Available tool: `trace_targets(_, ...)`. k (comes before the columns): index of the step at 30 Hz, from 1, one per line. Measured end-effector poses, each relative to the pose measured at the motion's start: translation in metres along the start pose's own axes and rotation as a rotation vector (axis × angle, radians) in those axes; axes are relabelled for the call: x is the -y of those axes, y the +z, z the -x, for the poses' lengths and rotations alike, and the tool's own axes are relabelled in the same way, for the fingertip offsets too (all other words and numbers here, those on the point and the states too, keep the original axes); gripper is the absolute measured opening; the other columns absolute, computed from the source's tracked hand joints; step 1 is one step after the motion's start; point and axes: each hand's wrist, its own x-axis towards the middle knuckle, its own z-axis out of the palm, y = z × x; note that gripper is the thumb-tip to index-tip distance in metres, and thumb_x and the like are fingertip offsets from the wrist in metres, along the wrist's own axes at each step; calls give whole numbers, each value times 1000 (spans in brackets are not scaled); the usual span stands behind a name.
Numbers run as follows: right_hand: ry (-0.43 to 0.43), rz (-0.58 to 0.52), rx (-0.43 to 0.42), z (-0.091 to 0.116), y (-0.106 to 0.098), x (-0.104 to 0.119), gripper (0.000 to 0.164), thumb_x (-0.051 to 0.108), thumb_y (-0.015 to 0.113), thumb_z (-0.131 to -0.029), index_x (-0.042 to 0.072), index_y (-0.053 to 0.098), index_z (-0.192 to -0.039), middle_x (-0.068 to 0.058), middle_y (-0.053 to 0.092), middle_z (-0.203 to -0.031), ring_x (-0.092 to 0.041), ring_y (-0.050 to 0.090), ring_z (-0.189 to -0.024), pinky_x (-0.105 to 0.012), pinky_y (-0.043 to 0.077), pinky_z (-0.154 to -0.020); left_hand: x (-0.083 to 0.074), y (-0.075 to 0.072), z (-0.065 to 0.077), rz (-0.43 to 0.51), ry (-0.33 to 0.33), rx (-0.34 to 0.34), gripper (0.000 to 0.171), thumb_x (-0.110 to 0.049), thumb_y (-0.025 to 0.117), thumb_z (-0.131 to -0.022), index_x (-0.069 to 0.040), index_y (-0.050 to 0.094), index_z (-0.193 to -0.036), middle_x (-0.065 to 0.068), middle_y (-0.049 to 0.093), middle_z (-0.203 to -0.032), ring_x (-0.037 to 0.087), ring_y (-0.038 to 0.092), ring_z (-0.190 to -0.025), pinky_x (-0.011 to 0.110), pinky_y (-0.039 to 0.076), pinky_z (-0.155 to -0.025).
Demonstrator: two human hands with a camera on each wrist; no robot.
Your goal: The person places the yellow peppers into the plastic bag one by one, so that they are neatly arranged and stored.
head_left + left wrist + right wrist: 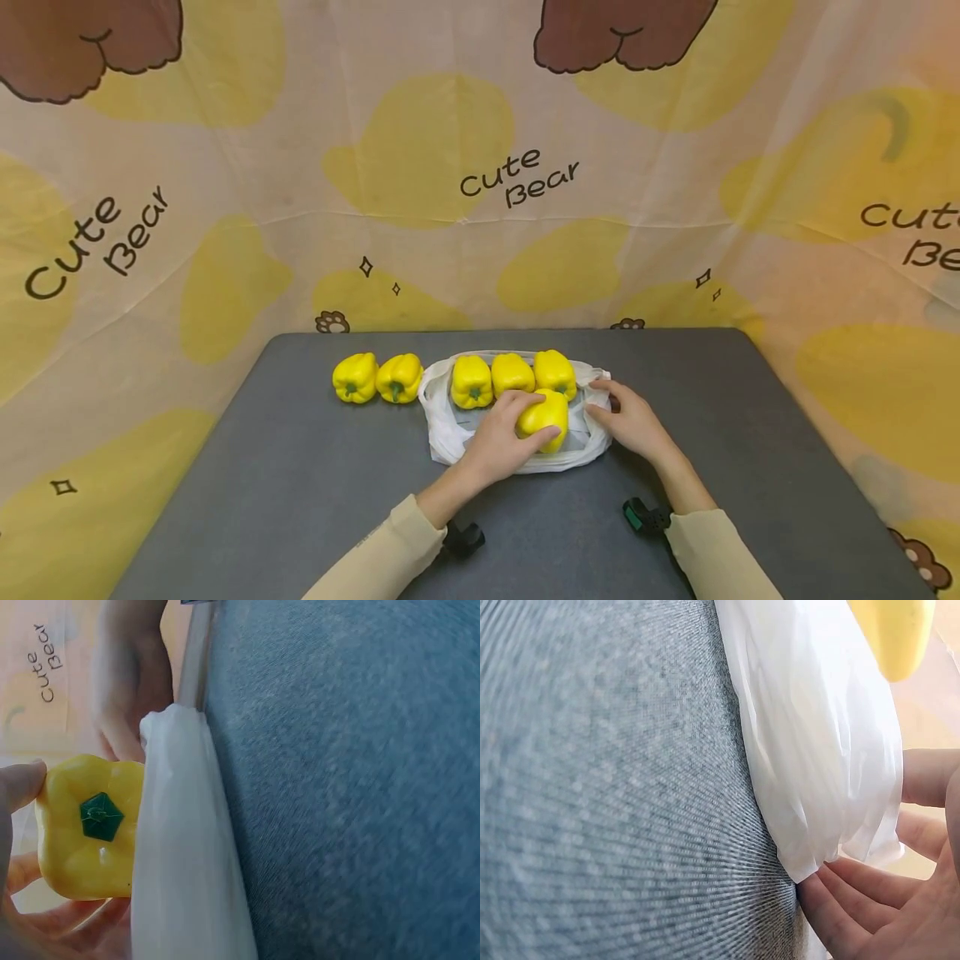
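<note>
A white plastic bag [447, 442] sits with its mouth spread wide on the table. Three yellow bell peppers [472, 383] stand in a row along its far side. My left hand [498, 437] grips another yellow bell pepper [90, 859] between thumb and fingers, over the near right part of the bag's mouth. Its green stem [102, 817] faces the left wrist camera, and the bag's wall hides its lower side. At the bag's right edge, my right hand [633, 421] holds the rim, with thumb and fingers on either side of the plastic [817, 750].
Two more yellow bell peppers [401, 378] lie side by side left of the bag. The grey table [300, 500] ends at a patterned cloth backdrop [420, 250] behind and at the sides. Black wrist devices [647, 517] sit at both sleeves.
</note>
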Motion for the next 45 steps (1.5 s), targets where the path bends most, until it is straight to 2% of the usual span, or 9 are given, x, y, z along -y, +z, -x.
trace_targets(9, -1, 5, 2, -1, 1, -1, 53, 30, 67, -98, 2, 55, -142, -25, 53, -144, -42, 55, -124, -60, 45, -102, 2, 12, -1, -36, -56, 52, 58, -52, 65, -95, -16, 61, -140, 6, 56, -133, 21, 58, -117, 43, 48, -100)
trace_targets(18, -13, 10, 2, -1, 1, -1, 52, 30, 66, -98, 2, 55, -142, -26, 53, -144, -42, 56, -123, -59, 46, -101, -2, 16, -3, -32, -117, 63, 59, -55, 64, -95, -16, 60, -140, 7, 56, -136, 24, 58, -119, 46, 48, -100)
trace_targets(24, -16, 3, 2, -1, 1, -2, 52, 30, 66, -98, 2, 55, -141, -26, 54, -143, -42, 56, -122, -59, 46, -100, -2, 17, -4, -20, -126, 73, 59, -55, 61, -96, -15, 60, -139, 7, 56, -134, 22, 57, -117, 44, 48, -99)
trace_targets(32, -24, 3, 0, 0, 0, 0, 52, 30, 66, -99, 1, 56, -140, -25, 54, -143, -41, 58, -120, -58, 48, -99, -3, 14, -3, 40, -129, 116, 56, -49, 62, -97, -14, 59, -141, 4, 58, -127, 15, 53, -99, 32, 48, -85)
trace_targets(38, -24, 5, 0, 2, -1, 2, 53, 31, 66, -98, 1, 56, -140, -25, 54, -143, -42, 58, -119, -58, 49, -98, -4, 14, -4, 60, -127, 128, 55, -47, 63, -97, -14, 59, -141, 4, 58, -130, 16, 55, -103, 34, 49, -88)
trace_targets(45, -28, -1, -7, 2, -2, 2, 52, 30, 67, -98, 1, 56, -140, -25, 54, -142, -41, 59, -118, -57, 49, -97, -3, 17, -4, 57, -120, 133, 54, -47, 62, -98, -16, 59, -142, 3, 57, -129, 14, 55, -103, 33, 49, -87)
